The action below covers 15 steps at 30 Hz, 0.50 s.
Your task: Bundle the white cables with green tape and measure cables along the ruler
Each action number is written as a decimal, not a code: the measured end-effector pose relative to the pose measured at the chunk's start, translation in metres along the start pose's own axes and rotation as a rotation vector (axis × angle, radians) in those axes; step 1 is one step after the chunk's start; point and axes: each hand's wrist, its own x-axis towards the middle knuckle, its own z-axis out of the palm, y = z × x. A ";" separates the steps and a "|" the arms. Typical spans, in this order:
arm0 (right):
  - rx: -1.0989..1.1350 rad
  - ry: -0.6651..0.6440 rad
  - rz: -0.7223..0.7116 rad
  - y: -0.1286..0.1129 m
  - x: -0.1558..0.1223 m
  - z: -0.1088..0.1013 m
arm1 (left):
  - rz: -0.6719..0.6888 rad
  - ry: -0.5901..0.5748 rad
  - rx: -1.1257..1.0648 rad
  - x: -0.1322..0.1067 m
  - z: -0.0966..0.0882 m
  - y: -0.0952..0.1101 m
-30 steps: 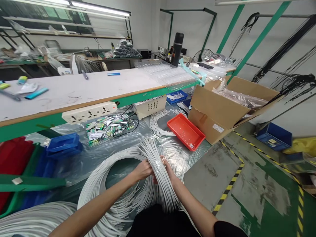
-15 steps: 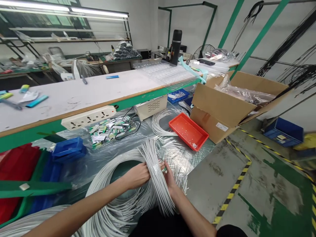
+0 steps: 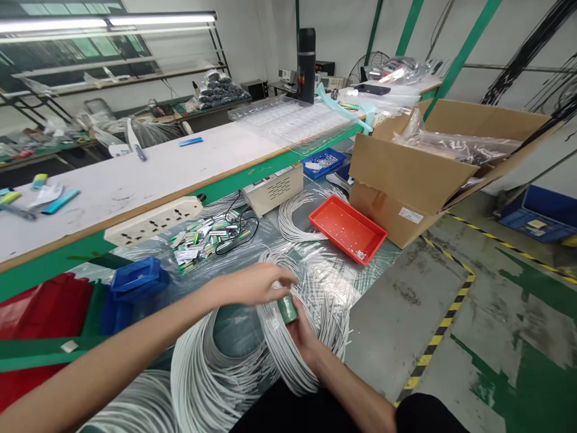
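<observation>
A bundled coil of thin grey-white cables (image 3: 282, 349) stands tilted against my lap, with a shiny clear band around part of it. My right hand (image 3: 304, 334) is closed around a small green roll of tape (image 3: 287, 308) at the coil's inner side. Just above the roll, my left hand (image 3: 259, 285) reaches across the coil, its fingers curved and thumb apart, with nothing visible between them. A larger loose coil of the same cable (image 3: 193, 361) lies beneath on the plastic-covered bench.
A red tray (image 3: 347, 228) with small bits sits beyond the coil, beside a cardboard box (image 3: 406, 180). Small green-and-white pieces (image 3: 207, 237) lie heaped under a power strip (image 3: 155, 221). Blue bins (image 3: 137, 276) stand at left; another cable coil (image 3: 293, 219) lies behind.
My left hand has let go of the coil's side and lifted over its top. The green roll now shows more plainly in my right hand. The view has shifted slightly.
</observation>
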 end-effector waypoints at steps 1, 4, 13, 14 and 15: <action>-0.006 0.000 -0.018 0.004 0.000 0.001 | -0.015 -0.112 -0.086 0.021 -0.001 -0.006; -0.002 0.002 -0.036 0.010 -0.001 0.005 | -0.156 -0.614 -0.209 0.076 0.013 -0.023; 0.124 -0.123 -0.079 0.000 -0.012 0.009 | -0.087 -0.880 -0.181 0.094 0.030 -0.013; 0.143 -0.146 -0.088 -0.001 -0.012 0.009 | -0.052 -0.841 -0.126 0.093 0.024 -0.010; 0.154 -0.175 -0.084 -0.002 -0.012 0.010 | -0.036 -0.826 -0.080 0.093 0.018 -0.007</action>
